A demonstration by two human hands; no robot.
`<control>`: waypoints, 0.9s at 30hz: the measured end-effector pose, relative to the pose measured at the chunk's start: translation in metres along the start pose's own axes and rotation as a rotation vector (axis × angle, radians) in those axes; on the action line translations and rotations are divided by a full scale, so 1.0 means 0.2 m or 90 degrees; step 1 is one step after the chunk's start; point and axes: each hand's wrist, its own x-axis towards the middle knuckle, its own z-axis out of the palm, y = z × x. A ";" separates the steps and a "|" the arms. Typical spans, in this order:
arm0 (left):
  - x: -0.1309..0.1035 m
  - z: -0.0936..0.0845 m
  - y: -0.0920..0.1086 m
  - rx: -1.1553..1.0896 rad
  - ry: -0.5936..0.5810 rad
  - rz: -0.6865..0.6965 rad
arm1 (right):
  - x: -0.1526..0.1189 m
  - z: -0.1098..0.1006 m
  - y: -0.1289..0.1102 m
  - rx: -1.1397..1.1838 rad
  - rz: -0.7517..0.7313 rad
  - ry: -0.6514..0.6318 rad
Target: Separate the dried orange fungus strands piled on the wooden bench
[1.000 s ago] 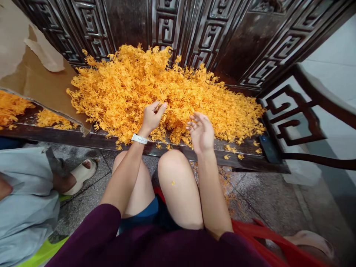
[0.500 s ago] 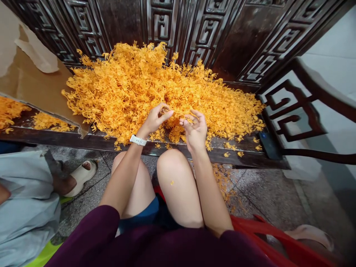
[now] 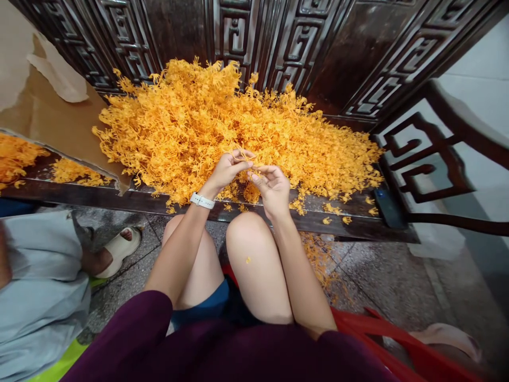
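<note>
A big heap of small orange plastic-looking pieces (image 3: 191, 116), with thin stems and claw-like tips, lies on a dark wooden bench (image 3: 222, 212). In front of the heap's middle, my left hand (image 3: 229, 168) is closed, with a thin orange stemmed piece (image 3: 243, 155) between thumb and fingers. Facing it, my right hand (image 3: 273, 188) pinches a small orange piece, partly hidden by the fingers. The fingertips of both hands nearly meet; whether the two pieces are joined I cannot tell.
A cardboard sheet (image 3: 59, 116) stands at the left, with more orange pieces beyond it. A dark phone-like object (image 3: 387, 207) lies at the bench's right end by the carved armrest (image 3: 429, 159). Another person's sandalled foot (image 3: 117, 252) is at the left. Orange scraps (image 3: 322, 260) litter the floor.
My right hand has moved slightly left and turned, its fingers closing into a pinch. The hands are now nearer each other.
</note>
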 end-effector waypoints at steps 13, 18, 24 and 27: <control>0.00 0.05 -0.03 0.002 0.035 0.048 | 0.02 -0.01 0.03 0.007 0.074 0.073; -0.02 0.09 -0.02 -0.155 0.037 -0.039 | 0.02 0.00 0.03 0.002 0.049 0.080; -0.05 0.10 0.02 -0.298 -0.021 -0.153 | 0.01 0.00 0.01 0.097 0.103 0.035; -0.06 0.11 0.04 -0.230 -0.009 -0.152 | 0.02 -0.02 0.03 0.045 0.078 0.106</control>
